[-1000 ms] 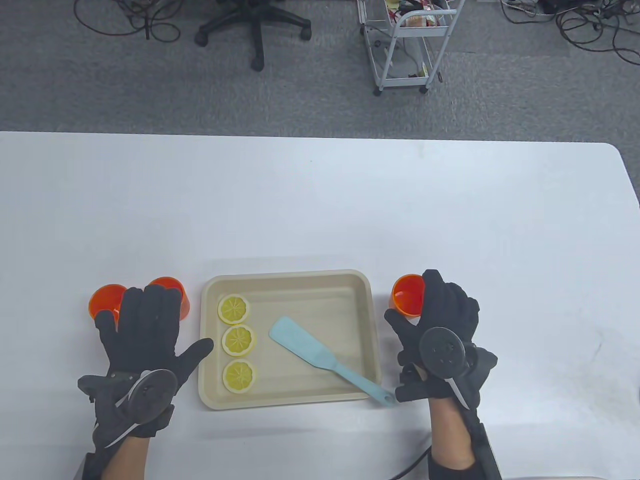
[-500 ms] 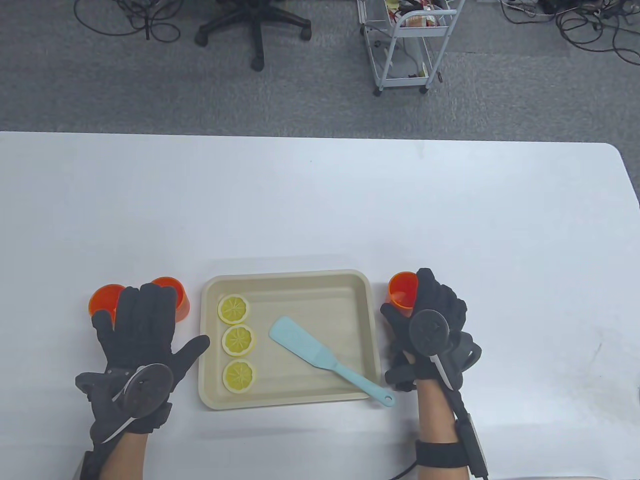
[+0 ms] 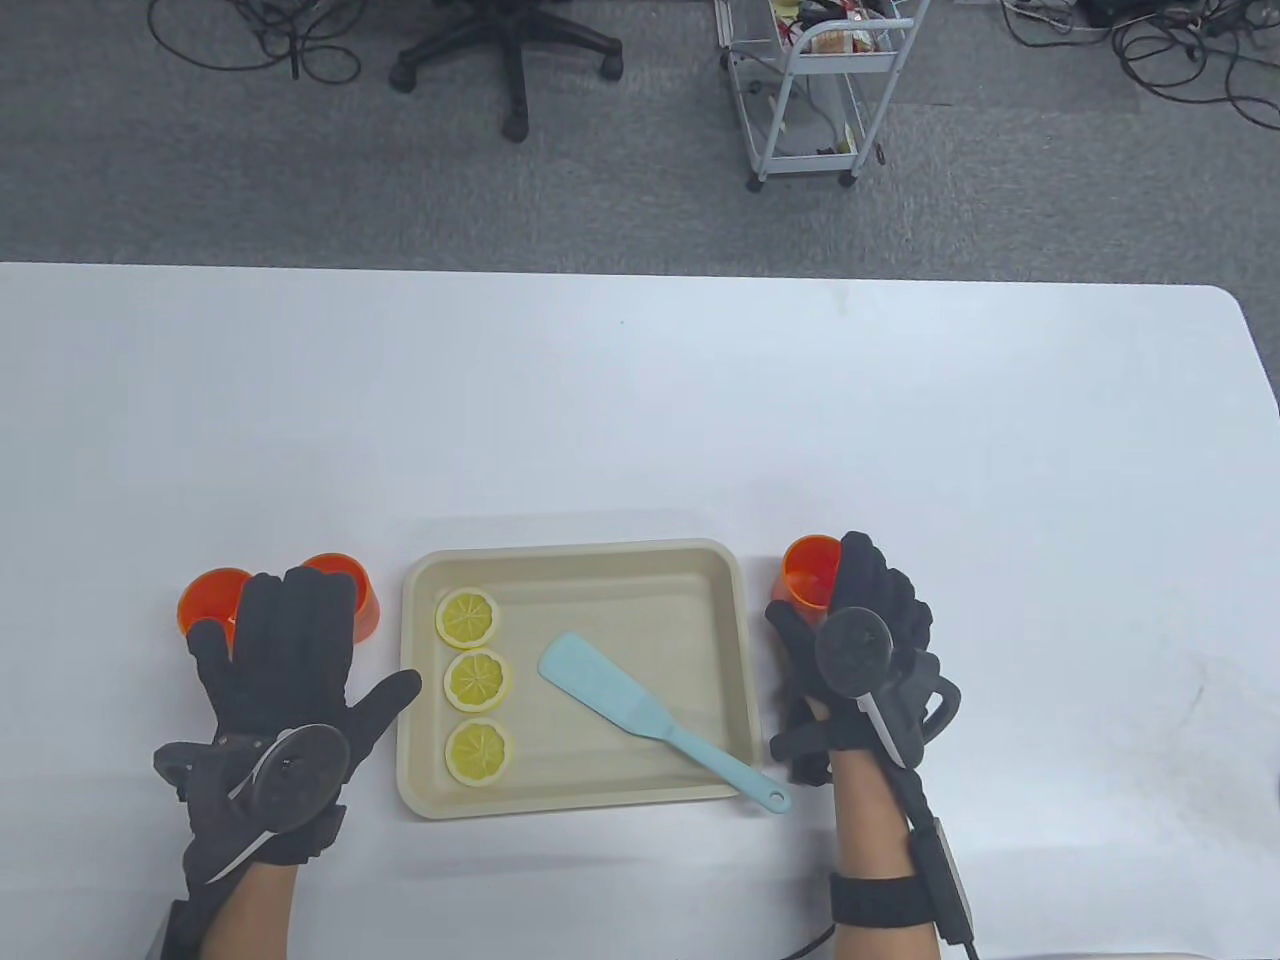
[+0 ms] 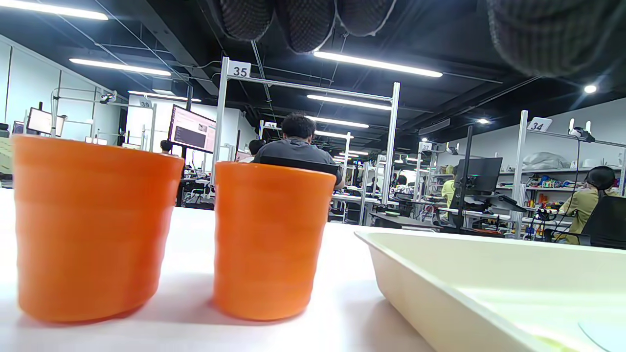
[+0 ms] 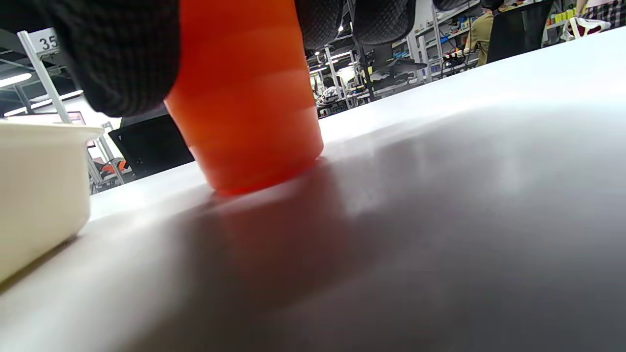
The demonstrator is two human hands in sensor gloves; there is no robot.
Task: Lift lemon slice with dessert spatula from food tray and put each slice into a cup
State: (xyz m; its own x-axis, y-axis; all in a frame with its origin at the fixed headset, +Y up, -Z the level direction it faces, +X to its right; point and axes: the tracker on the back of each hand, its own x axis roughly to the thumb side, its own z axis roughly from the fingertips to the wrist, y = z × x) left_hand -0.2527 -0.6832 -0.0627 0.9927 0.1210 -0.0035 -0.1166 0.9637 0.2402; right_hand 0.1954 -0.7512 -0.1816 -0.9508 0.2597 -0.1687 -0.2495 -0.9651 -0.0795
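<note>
From the table view, a beige food tray (image 3: 575, 560) sits on the white tabletop (image 3: 640, 400) near its near edge. Three lemon slices lie in a column along the tray's left side: far (image 3: 467, 618), middle (image 3: 478, 680) and near (image 3: 478, 752). A light blue dessert spatula (image 3: 640, 712) lies diagonally in the tray, blade toward the middle, handle end poking over the near right rim. The left hand (image 3: 290, 680) lies with fingers straight and spread, thumb pointing at the tray, its fingertips over two orange cups (image 3: 210, 600) (image 3: 350, 590) just left of the tray. The right hand (image 3: 860, 650) is curled round a third orange cup (image 3: 808, 575) just right of the tray.

In the left wrist view, the two cups (image 4: 93, 230) (image 4: 271, 239) stand upright side by side, apart from each other, with the tray's wall (image 4: 440, 288) to their right. Fingertips (image 4: 303, 24) hang above without touching them.

In the right wrist view, the cup (image 5: 244, 98) stands on the tabletop, thumb on its left and fingers on its right; the grip seems to close on it, though actual contact is hard to confirm. The tray's corner (image 5: 39, 186) shows at left.
</note>
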